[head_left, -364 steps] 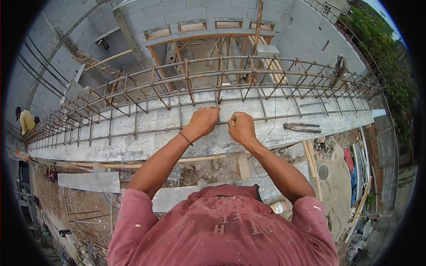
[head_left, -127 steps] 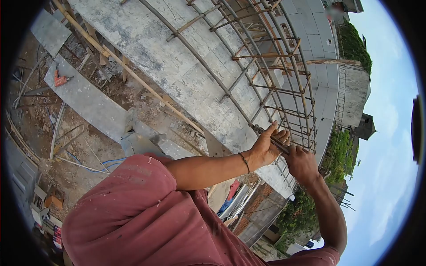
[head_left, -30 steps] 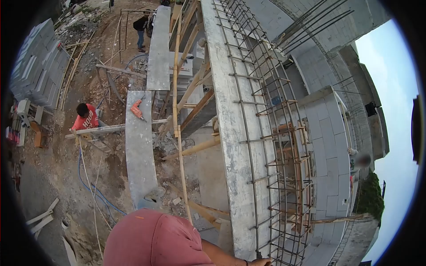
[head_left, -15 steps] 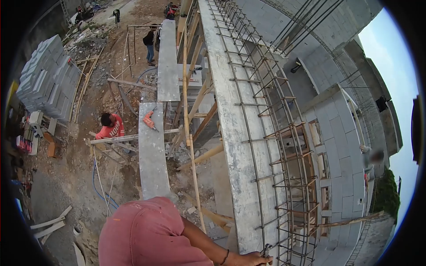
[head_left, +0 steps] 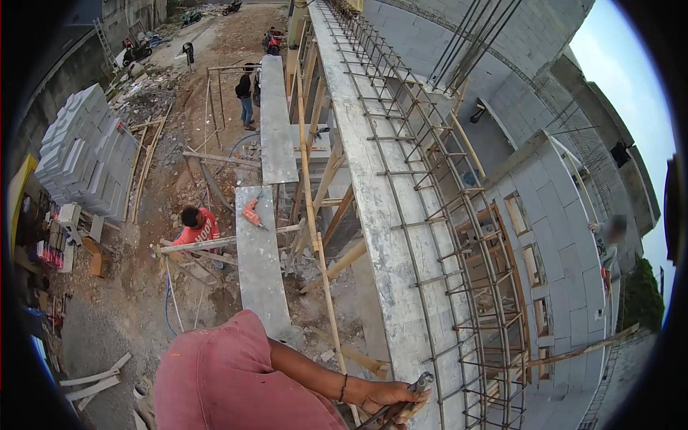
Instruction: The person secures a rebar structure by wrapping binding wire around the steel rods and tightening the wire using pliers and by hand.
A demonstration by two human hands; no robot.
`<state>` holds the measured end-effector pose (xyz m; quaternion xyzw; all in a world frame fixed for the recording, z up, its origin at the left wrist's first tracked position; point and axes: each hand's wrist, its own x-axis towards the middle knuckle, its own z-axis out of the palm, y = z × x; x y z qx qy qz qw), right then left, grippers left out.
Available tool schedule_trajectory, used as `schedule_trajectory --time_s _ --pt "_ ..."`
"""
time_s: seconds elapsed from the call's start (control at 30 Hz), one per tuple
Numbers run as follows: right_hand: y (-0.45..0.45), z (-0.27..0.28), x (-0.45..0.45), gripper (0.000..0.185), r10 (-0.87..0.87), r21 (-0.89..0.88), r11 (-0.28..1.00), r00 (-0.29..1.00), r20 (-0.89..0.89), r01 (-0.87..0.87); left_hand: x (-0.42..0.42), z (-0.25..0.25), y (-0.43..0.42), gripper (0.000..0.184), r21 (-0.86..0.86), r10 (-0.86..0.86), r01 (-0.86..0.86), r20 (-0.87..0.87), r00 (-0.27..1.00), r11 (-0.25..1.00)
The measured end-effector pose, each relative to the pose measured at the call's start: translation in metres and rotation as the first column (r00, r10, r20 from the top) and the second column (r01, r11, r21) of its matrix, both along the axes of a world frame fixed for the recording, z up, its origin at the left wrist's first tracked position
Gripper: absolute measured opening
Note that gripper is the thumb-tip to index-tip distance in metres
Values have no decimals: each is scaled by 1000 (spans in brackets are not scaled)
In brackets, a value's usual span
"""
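Gripping pincers, left hand closed round them | bottom centre of frame | pale board behind | rebar cage right of centre

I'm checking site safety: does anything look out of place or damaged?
The orange drill lies loose on the narrow grey board, its tip near one edge; it might get knocked off. I see nothing clearly damaged.
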<state>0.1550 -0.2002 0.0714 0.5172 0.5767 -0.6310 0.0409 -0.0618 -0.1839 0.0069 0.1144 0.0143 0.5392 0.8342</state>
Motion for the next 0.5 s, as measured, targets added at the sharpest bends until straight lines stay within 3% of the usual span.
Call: schedule_trajectory --time_s 0.03,0.1,0.2,0.3,0.37,0.43,0.5 --pt "-1 -2 -7 33 -57 -41 998 998 -23 56 -4 2 4 45 3 2 -2 -3 1000 1000" --pt "0 -8 -24 30 -201 -131 973 976 -85 189 -16 11 11 41 64 48 -72 326 944 995" --pt "0 -24 -52 27 -474 -288 865 858 -199 411 -49 32 18 47 -59 352 -353 335 874 934" --pt "-1 -37 -84 23 -650 -397 748 708 -277 532 -86 45 12 50 -49 479 -488 300 825 871" --pt "-1 -38 -108 22 -645 -407 755 694 -319 515 -101 45 8 50 27 458 -482 268 847 876" --pt "2 -20 -138 22 -477 -272 875 811 -339 401 -112 49 4 51 99 449 -483 246 859 870" --pt "5 -5 -159 24 -282 -128 959 902 -327 254 -123 58 2 52 267 498 -511 120 859 817"
